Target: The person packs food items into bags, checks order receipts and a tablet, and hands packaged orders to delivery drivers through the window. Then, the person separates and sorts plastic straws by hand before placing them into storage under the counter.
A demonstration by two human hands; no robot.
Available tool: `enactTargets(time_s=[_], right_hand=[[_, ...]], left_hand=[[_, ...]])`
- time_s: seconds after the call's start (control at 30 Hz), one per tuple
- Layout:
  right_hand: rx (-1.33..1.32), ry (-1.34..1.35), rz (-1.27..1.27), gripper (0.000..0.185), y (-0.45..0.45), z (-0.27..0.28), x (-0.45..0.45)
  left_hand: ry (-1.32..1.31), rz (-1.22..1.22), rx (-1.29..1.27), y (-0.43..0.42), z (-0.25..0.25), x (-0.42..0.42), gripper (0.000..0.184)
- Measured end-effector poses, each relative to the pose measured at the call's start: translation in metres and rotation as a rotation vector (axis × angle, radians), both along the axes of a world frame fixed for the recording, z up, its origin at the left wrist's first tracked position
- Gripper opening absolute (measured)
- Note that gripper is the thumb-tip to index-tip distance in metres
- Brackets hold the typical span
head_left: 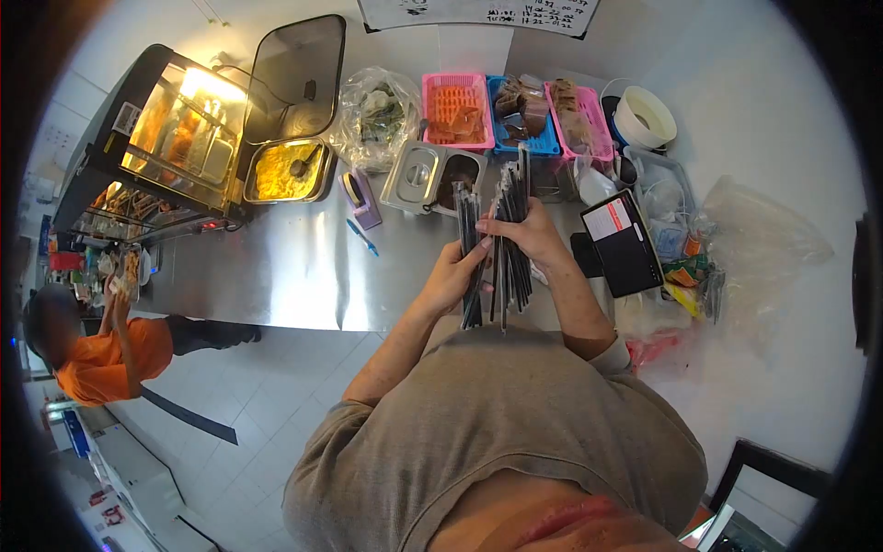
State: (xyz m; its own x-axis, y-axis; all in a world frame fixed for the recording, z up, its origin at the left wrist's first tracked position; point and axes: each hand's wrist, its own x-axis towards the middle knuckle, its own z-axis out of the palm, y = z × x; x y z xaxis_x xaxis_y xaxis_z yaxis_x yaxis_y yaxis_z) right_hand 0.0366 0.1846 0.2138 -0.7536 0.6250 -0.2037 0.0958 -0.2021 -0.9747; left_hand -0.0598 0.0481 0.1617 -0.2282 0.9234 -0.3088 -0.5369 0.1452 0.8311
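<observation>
Two bundles of long black straws in clear wrappers are in my hands, side by side above the counter's front edge. My left hand (451, 278) grips the smaller left bundle of straws (468, 219) with the thumb across it. Around the right bundle of straws (513, 276), which fans out at its lower end, my right hand (532, 232) is closed. The thumbs are close together where the bundles meet. Some fingers are hidden behind the straws. Just beyond them stands a metal container (409, 179) with a lidded side and a dark-filled side.
A steel counter (276, 267) carries a lit food warmer (184, 138), a tray of yellow food (285, 173), a tape dispenser (361, 198), a blue pen (362, 236), pink basket (456, 81), blue basket (543, 145) and a tablet (625, 253). Left, a person in orange (110, 359) works.
</observation>
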Motion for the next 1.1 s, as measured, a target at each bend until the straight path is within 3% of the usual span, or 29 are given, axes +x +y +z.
enactTargets(time_s=[0.2,0.27,0.4,0.57,0.8,1.1], right_hand=[[-0.001,0.051,-0.071,0.020,0.003,-0.017,0.000],[-0.110,0.122,-0.061,0.022,0.000,-0.004,0.003],[0.038,-0.031,-0.037,0.029,0.001,-0.014,0.002],[0.090,-0.068,-0.047,0.034,-0.005,0.001,-0.004],[0.135,-0.069,-0.070,0.030,0.004,-0.019,-0.003],[0.130,-0.005,-0.094,0.027,0.001,-0.027,-0.005]], left_hand=[[-0.140,0.207,-0.010,0.002,0.026,0.011,0.023],[-0.195,0.189,0.063,-0.001,0.013,0.004,0.022],[-0.170,0.086,0.057,-0.005,-0.015,-0.002,0.024],[-0.253,0.153,0.063,-0.002,-0.001,0.006,0.023],[-0.237,0.290,0.110,-0.001,-0.008,0.005,0.015],[-0.224,0.277,0.156,0.001,-0.007,0.011,0.017]])
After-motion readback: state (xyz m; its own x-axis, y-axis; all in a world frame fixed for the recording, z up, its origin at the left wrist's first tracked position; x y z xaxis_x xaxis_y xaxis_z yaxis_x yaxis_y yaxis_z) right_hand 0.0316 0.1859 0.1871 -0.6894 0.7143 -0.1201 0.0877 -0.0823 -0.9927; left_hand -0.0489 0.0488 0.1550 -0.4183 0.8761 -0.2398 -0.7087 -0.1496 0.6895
